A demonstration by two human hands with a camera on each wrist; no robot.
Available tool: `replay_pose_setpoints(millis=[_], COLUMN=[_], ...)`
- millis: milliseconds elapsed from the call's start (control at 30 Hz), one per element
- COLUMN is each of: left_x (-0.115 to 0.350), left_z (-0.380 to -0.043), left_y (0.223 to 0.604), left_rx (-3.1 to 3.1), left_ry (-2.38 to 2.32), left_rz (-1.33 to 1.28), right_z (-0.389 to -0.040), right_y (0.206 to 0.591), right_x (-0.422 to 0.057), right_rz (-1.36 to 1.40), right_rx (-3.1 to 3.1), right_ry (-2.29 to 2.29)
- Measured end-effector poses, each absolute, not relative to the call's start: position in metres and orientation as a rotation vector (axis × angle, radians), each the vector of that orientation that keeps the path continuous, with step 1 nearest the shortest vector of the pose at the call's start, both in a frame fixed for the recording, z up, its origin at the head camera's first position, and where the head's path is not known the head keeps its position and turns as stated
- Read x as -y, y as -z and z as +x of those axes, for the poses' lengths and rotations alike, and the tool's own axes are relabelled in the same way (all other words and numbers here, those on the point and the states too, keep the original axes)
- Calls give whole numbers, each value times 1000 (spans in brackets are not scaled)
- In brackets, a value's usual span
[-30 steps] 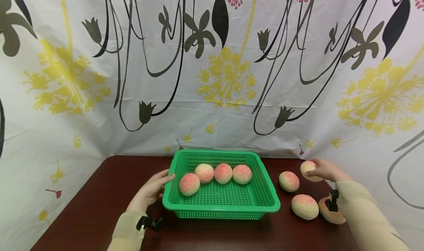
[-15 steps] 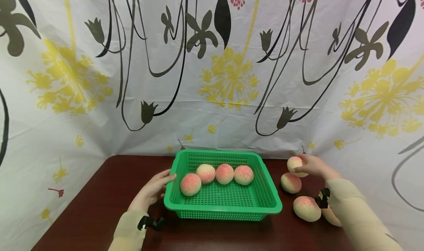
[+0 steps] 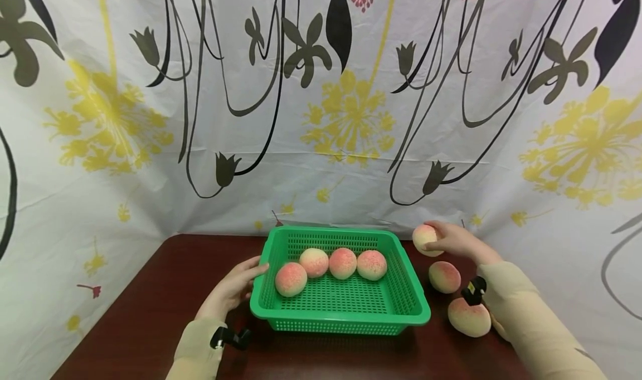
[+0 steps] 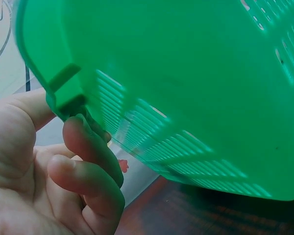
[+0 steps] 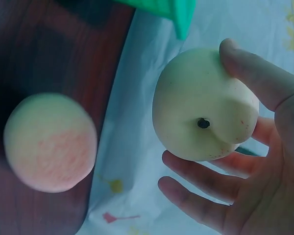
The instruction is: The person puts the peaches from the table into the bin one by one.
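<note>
My left hand (image 3: 232, 288) grips the left rim of a green plastic basket (image 3: 346, 317), thumb over the edge and fingers curled beneath, as the left wrist view shows. Several pink and cream peaches, among them one at the left (image 3: 291, 279), lie in a row inside. Beyond the basket's right side, my right hand (image 3: 458, 240) holds another peach (image 5: 201, 105) between thumb and fingers, raised above the table. Its stem dimple, a dark hole, faces the right wrist camera.
To the right of the basket, a peach (image 3: 444, 277) and a second peach (image 3: 468, 317) lie on the dark red-brown table (image 3: 165, 291). One more is mostly hidden behind the right sleeve (image 3: 526, 313). A white flowered cloth (image 3: 321, 146) hangs behind the table's far edge.
My right hand has carried its peach leftward and slightly up, toward the basket's far right corner. The left hand keeps its grip on the rim.
</note>
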State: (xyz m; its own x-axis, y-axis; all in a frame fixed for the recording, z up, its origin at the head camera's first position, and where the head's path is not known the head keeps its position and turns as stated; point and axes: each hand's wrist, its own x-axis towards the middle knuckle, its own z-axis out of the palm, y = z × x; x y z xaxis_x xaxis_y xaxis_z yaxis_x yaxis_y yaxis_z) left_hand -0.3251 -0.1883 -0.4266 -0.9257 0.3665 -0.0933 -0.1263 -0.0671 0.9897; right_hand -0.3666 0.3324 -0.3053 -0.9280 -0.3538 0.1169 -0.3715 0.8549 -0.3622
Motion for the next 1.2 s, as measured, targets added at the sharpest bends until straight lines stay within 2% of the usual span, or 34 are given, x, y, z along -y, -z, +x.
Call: replay_pose_setpoints(millis=[400, 600, 1200], left_x=[186, 185, 186], left_z=[-324, -324, -326], left_y=[426, 425, 429], left_rx=[-1908, -1917, -1943], left_ry=[-2038, -2038, -2036], left_rz=[280, 276, 267], right_z=[-366, -368, -378], right_y=[289, 283, 304], right_x=[-298, -274, -205], right_rz=[630, 765, 1044], right_rx=[3033, 3039, 3105], right_ry=[-663, -721, -813])
